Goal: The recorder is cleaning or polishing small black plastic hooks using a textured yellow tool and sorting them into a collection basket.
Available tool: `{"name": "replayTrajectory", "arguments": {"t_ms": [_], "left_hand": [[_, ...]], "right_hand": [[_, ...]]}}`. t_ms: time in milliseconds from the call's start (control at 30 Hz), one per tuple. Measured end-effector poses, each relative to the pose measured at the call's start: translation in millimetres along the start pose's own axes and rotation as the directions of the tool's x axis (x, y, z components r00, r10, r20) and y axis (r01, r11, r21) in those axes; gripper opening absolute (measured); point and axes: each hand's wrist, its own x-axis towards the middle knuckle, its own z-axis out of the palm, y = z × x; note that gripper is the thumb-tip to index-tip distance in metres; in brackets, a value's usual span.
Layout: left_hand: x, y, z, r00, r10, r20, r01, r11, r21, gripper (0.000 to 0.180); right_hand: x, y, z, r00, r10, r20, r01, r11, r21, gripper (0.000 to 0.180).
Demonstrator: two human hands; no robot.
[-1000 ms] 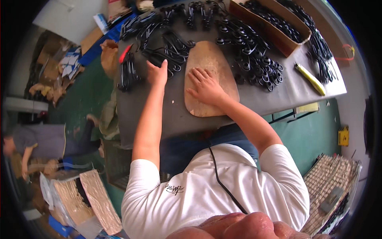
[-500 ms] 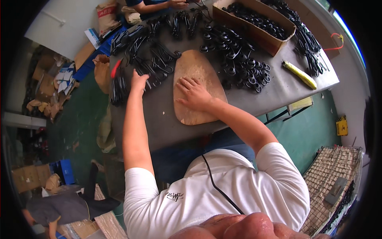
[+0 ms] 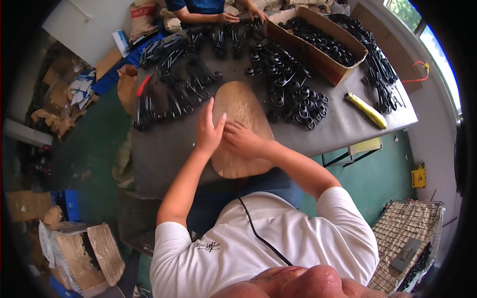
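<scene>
Both hands meet over the oval wooden board lying at the near edge of the grey worktop: left hand stands edge-on with fingers straight, grip released, touching the right hand, which lies palm-down on the board; whether it pinches anything cannot be told. Black metal clips lie heaped just beyond the board, more fill a cardboard box, a yellow tool lies well right, and another person's hands work at the far edge.
</scene>
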Motion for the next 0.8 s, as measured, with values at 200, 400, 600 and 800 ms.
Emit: {"name": "replayTrajectory", "arguments": {"t_ms": [200,400,600,800], "left_hand": [[-48,47,-7,0.901,0.042,0.431,-0.156,0.96,0.232,0.068],[-48,33,-3,0.823,-0.039,0.567,-0.191,0.921,0.341,0.071],[-43,19,-3,0.837,0.032,0.546,-0.224,0.93,0.29,0.072],[-44,5,-16,0.814,0.0,0.581,-0.228,0.92,0.319,0.075]], "right_hand": [[-54,69,-135,0.781,0.449,-0.434,-0.531,0.843,-0.083,0.034],[-46,92,-159,0.742,0.55,-0.383,-0.669,0.634,-0.388,0.055],[-69,127,-160,0.702,0.614,-0.361,-0.702,0.682,-0.205,0.028],[-70,101,-225,0.728,0.504,-0.465,-0.56,0.828,0.021,0.019]]}}
